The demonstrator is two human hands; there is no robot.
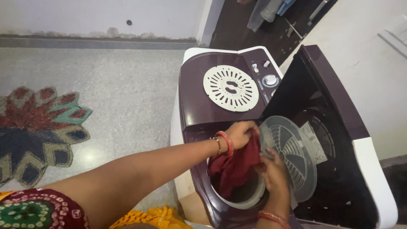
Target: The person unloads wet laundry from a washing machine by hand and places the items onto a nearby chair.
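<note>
The left hand [242, 134] reaches in from the lower left on a long bare arm that crosses the front edge of the washing machine [195, 101], wrist bent down a little and ringed with red and gold bangles [227, 143]. Its fingers are curled tight around the top of a dark red cloth [235, 165], bunching the fabric at the far rim of the machine's round spin tub [250, 199].

The right hand [273, 171] comes up from the bottom edge, forearm nearly vertical, and also wears bangles at the wrist. Its fingers press against the right side of the cloth; they seem to pinch a fold, though the fabric hides the fingertips, so the exact grip is unclear.

The cloth hangs from the left hand down into the tub's mouth, its lower end inside the opening.

Just right of the tub, a translucent grey inner lid [292, 157] stands tilted open, and the machine's dark maroon outer lid [322, 85] is raised behind it. On the machine's closed left lid lies a cream slotted disc [231, 88]. Left of the machine, a patterned rug [38, 131] lies on the speckled floor [127, 85].
</note>
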